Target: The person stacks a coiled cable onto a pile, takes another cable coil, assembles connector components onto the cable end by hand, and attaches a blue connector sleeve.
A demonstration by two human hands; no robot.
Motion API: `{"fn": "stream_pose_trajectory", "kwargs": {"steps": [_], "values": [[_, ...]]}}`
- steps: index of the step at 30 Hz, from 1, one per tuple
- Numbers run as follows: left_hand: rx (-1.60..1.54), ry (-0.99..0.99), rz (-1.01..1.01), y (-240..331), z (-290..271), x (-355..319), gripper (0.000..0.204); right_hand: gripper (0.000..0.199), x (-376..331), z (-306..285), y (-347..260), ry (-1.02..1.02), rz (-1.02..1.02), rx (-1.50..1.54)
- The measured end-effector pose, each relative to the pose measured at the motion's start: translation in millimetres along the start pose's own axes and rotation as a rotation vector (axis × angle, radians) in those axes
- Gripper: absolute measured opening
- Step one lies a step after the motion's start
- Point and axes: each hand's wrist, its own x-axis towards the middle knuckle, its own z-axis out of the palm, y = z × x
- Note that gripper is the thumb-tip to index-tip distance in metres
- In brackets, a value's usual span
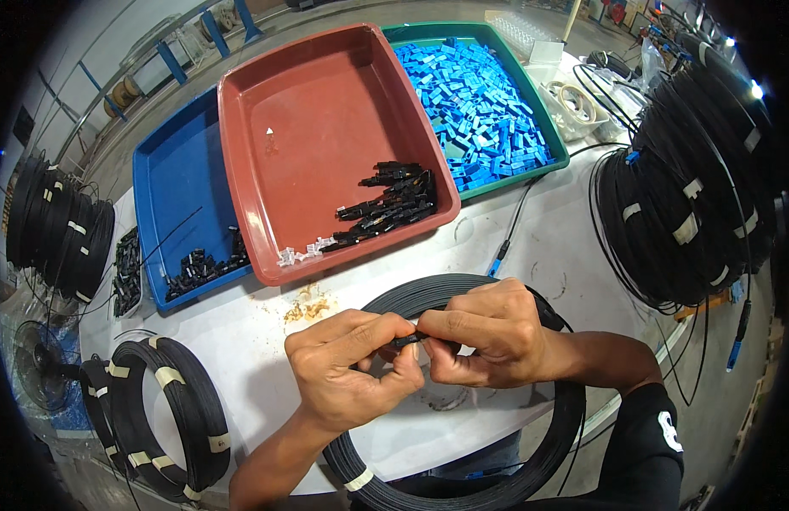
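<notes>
My left hand and my right hand meet above a large coil of black cable. Between their fingertips is a small black connector piece, pinched from both sides. My fingers cover most of it, so its ends cannot be made out. The coil lies flat on the white table under both hands, with a pale tape band around its lower left part. Just beyond my right hand, a cable end with a blue connector rests on the table.
A red tray with black connector parts and clear pieces overlaps a blue tray of black parts. Beside them, a green tray is full of small blue clips. Taped cable coils stand at left and right.
</notes>
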Motion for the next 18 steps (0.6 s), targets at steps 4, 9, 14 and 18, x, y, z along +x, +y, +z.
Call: {"fn": "stream_pose_trajectory", "kwargs": {"steps": [4, 9, 14, 18], "values": [[-0.031, 0.004, -0.014, 5.1, -0.1, -1.8, 0.026, 0.025, -0.8, 0.3, -2.0, 0.013, -0.031, 0.004], [-0.030, 0.037, -0.012, -0.4, 5.2, -1.8, 0.024, 0.029, -4.0, 0.4, -2.9, -0.022, 0.003, -0.044], [0.074, 0.069, 0.024, -8.4, -2.4, -0.9, 0.023, 0.042, 7.1, -14.7, -9.5, -0.260, 0.144, 0.029], [0.098, 0.050, 0.027, -10.6, -4.5, -0.9, 0.023, 0.049, 5.3, -13.1, -6.4, -0.316, 0.254, 0.101]]}}
